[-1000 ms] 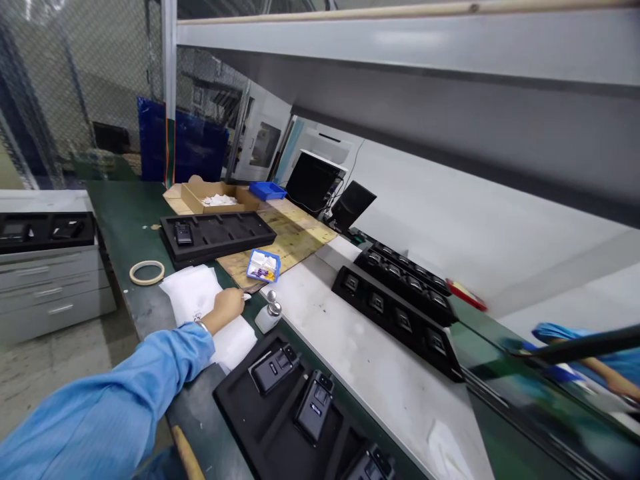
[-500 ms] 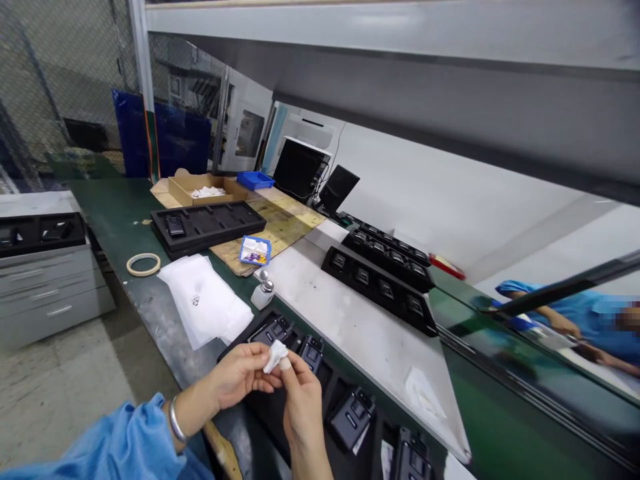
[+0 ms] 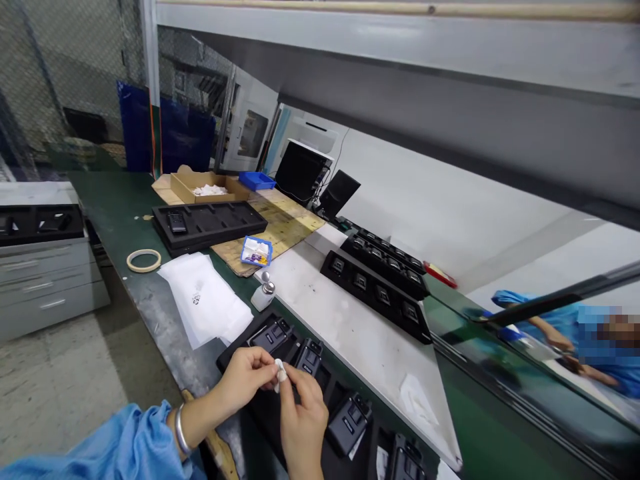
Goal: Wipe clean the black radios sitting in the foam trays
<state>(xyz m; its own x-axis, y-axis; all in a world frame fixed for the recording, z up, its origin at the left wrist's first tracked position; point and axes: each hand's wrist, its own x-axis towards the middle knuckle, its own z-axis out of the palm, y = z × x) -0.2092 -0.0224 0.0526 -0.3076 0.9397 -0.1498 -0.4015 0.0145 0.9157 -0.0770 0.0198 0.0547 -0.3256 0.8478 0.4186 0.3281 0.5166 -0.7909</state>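
Our left grip [image 3: 249, 379] and right grip [image 3: 303, 412] pinched a crumpled white wad [image 3: 279, 375] within the flat black tray's [image 3: 265, 417] edges; white labels [image 3: 348, 423] blurred.

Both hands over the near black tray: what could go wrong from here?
1. The small white piece is held only by the fingertips of the left hand and right hand; it could slip and drop into the black tray.
2. The hands are close to the black devices, so a knuckle might bump one.
3. The white bottle stands near the tray's far end; a careless reach could tip it.
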